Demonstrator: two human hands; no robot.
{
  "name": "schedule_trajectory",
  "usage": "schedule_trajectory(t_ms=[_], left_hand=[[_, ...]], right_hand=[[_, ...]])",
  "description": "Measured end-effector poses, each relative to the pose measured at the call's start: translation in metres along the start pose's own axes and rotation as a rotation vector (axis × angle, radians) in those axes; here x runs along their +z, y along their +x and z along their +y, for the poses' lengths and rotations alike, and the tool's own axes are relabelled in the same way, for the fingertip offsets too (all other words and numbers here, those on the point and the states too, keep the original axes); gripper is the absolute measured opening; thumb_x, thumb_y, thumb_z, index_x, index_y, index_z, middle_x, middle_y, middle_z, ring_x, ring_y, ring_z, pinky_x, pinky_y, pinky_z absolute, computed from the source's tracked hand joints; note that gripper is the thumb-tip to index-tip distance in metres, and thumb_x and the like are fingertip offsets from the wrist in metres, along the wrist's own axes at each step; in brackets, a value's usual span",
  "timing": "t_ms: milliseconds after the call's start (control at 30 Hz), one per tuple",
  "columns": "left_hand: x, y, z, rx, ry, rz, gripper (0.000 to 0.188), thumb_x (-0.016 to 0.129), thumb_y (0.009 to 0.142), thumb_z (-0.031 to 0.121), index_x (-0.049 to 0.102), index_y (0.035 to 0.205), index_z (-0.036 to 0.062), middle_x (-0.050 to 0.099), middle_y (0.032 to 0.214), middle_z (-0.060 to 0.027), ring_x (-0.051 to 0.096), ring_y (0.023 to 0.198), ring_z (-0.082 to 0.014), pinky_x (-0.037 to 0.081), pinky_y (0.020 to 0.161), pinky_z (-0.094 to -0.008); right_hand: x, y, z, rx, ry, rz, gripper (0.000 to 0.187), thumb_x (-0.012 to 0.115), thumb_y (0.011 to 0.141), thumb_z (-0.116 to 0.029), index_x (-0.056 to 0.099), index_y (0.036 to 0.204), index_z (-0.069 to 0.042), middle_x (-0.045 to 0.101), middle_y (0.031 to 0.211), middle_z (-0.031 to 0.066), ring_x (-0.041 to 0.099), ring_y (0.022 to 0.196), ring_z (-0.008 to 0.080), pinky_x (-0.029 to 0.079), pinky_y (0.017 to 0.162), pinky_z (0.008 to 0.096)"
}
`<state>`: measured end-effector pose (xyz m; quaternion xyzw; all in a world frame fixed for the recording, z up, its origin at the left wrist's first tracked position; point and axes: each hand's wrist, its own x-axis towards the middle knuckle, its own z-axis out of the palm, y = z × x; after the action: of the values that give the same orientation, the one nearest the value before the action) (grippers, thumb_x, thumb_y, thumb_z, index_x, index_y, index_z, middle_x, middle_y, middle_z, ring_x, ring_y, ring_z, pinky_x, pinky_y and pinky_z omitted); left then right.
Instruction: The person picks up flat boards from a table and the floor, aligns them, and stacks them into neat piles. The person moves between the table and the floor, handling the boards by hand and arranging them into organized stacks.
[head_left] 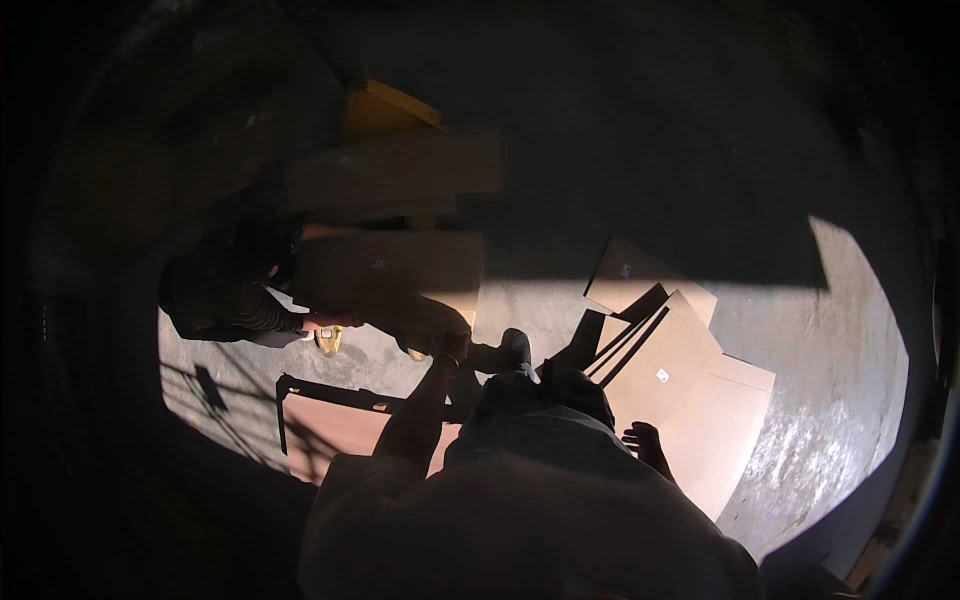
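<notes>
My left hand [452,346] is closed at the near right corner of a flat brown board [390,262]; shadow hides most of its fingers. Across from me on the left, another person [225,290] in dark striped sleeves has both hands at the same board. My right hand [646,438] hangs open with its fingers apart, holding nothing. It is nearest to a large brown panel [690,400] with a small white label, among several overlapping panels on the floor.
Yellow equipment [385,108] stands at the far left, with another brown board [400,165] in shadow in front of it. A dark-edged panel [335,425] lies at the lower left. My shoe [516,350] is on the concrete floor [820,420], between the boards.
</notes>
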<state>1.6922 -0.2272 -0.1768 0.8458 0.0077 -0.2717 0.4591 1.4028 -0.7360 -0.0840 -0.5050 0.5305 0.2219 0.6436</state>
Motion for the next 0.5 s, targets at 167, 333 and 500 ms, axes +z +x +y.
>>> schedule_trajectory(t_ms=[167,333,500], left_hand=[[-0.052,0.137,0.107,-0.011,-0.669,0.138,0.024,0.051,0.096,0.030,0.061,0.091,0.0089,0.058,0.069,-0.0008,0.054,0.058,-0.0114,0.041,0.046,-0.0315],[-0.065,0.183,0.094,-0.306,-0.572,0.004,0.026,0.059,0.092,0.035,0.061,0.104,0.0123,0.064,0.079,-0.0017,0.061,0.065,-0.0158,0.045,0.049,-0.0301],[-0.054,0.121,0.068,-0.880,-0.805,-0.108,0.017,0.053,0.090,0.028,0.062,0.097,0.0143,0.066,0.084,-0.0058,0.064,0.067,-0.0242,0.050,0.055,-0.0390]], right_hand=[[0.059,0.058,-0.191,-0.524,0.094,-0.106,0.034,0.054,0.093,-0.028,0.057,0.117,-0.005,0.068,0.092,0.0111,0.068,0.077,0.0195,0.051,0.061,0.0299],[0.082,0.128,-0.274,-0.412,0.048,-0.047,0.032,0.057,0.092,-0.031,0.060,0.113,-0.007,0.068,0.092,0.0069,0.067,0.071,0.0175,0.051,0.056,0.0311],[0.043,0.175,-0.266,0.158,0.103,0.014,0.032,0.060,0.089,-0.036,0.065,0.086,-0.005,0.067,0.077,0.0105,0.066,0.066,0.0219,0.050,0.055,0.0353]])
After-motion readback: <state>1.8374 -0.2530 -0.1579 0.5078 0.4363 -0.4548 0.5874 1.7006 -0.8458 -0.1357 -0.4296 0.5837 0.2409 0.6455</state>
